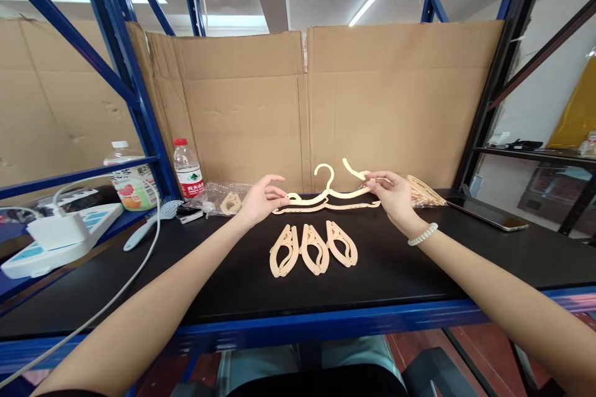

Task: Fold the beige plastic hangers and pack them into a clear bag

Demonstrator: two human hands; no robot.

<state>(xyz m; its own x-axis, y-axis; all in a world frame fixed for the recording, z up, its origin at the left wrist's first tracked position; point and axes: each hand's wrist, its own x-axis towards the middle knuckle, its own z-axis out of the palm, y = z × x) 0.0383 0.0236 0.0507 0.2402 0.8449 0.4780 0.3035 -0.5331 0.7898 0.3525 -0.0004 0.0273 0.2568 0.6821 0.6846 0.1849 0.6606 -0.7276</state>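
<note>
A cream plastic folding hanger [347, 193] is spread open above the black tabletop, its hook pointing up. My left hand [261, 200] has its thumb and fingers closed at the hanger's left end. At the right end, my right hand [390, 195] pinches the arm tip between thumb and fingers. A curved cream piece [352, 169] sticks up beside the right fingertips; whether it joins the hanger is unclear. Just below lies another cream unfolded hanger [344, 206]. Nearer me, three folded hangers [315, 250] rest side by side.
Bagged folded hangers [423, 191] and a phone [488, 214] lie at right. A plastic bag with a cream piece [230, 201], a red-capped bottle [189, 170], a pale brush [149, 226] and a power strip [60, 242] are at left. Cardboard [242, 111] walls the back.
</note>
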